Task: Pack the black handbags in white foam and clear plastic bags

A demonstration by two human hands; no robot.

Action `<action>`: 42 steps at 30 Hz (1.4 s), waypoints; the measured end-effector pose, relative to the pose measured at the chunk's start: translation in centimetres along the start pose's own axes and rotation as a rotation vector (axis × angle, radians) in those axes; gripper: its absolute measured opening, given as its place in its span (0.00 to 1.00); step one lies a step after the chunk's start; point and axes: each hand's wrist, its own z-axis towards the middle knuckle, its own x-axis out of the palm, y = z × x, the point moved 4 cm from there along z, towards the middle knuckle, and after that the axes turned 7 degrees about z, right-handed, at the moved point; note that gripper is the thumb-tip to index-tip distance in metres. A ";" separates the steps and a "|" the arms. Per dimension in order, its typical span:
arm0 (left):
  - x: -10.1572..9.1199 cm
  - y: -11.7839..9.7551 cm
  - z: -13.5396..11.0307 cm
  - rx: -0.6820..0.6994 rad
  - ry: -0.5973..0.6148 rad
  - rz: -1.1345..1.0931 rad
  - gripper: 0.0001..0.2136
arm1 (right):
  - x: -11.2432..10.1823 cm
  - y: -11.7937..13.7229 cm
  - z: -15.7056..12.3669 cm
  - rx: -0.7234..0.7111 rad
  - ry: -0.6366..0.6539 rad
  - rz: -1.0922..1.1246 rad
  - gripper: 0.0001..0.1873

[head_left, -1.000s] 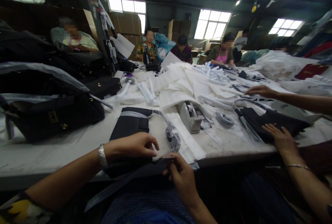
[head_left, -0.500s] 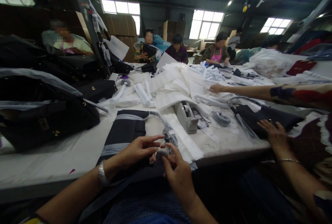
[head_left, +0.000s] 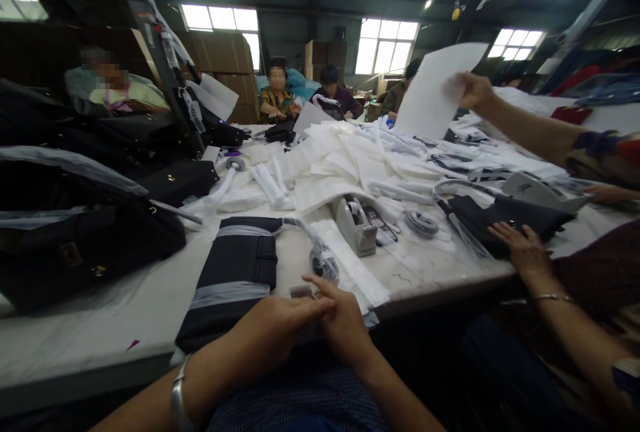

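My left hand and my right hand meet above the near table edge, fingers curled together. A small greyish, translucent piece shows at their fingertips; its kind is unclear and the fingers partly hide it. Just left of them lies a flat black bag with translucent wrapping bands across it. From its top corner runs a plastic-wrapped strap, coiled just beyond my fingers. White foam sheets lie right of the coil, under a grey tape dispenser.
Black handbags crowd the left. White sheets are heaped mid-table, with a phone and a coiled grey strap nearer. At right, a co-worker's hand rests on a black bag; another hand holds up a white sheet.
My hands have closed in together, covering the small piece and thin white strand seen between the fingertips before. At right, a co-worker's hand has lifted a white sheet off the heap.
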 end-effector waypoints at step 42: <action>6.6 0.5 -9.9 0.100 -0.481 0.645 0.12 | 0.5 -2.6 -0.6 -0.401 -0.064 -0.105 0.11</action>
